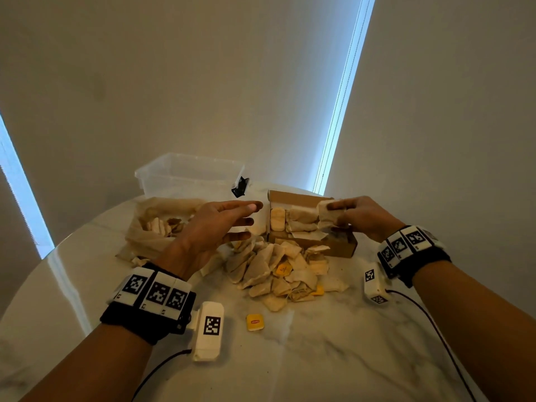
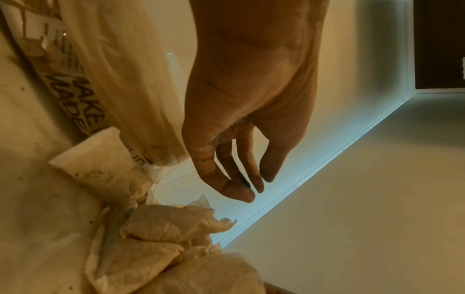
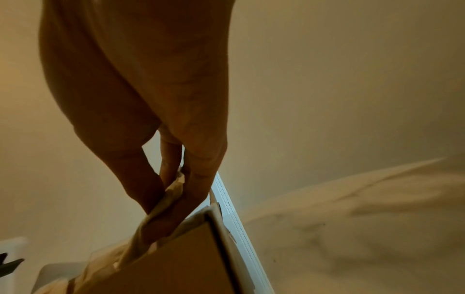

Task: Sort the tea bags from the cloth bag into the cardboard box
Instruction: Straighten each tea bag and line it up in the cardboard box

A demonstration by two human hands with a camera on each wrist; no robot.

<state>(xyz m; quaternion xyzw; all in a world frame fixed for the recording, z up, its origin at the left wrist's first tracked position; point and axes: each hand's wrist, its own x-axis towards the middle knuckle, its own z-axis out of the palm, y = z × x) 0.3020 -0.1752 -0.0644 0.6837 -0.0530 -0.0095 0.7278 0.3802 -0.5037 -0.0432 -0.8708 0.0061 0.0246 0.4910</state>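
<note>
Landmark: an open cardboard box (image 1: 339, 247) sits on a round marble table (image 1: 348, 358); every place below is given from this box.
Right hand: the right hand (image 1: 364, 216) hovers over the box's right end, fingers and thumb pinched on one tea bag (image 1: 326, 213) held just above the opening. The right wrist view confirms the pinch, with the paper squeezed between the fingertips (image 3: 151, 201) above the box wall.
Left hand: the left hand (image 1: 216, 224) hangs in the air just left of the box, fingers straight and slightly spread, holding nothing.
In the box: roughly five or six tea bags stand packed on edge at the left end; the right end looks unfilled.
Loose pile: a heap of tea bags (image 1: 278, 271) lies on the table in front of the box, touching its near wall. About twenty, too overlapped to count exactly.
Cloth bag: one cloth bag (image 1: 150, 227), left of the box beyond the left hand, lies open with a few tea bags inside.
Yellow tags: three, two in the pile and one yellow tag (image 1: 255, 322) alone, well in front of the box.
Also there: one clear plastic tub (image 1: 188, 172) behind and left of the box.
Risk: my judgement is that the thin paper could tear under the pinch. Strings may also snag, and a bag dropped flat would upset the upright row.
</note>
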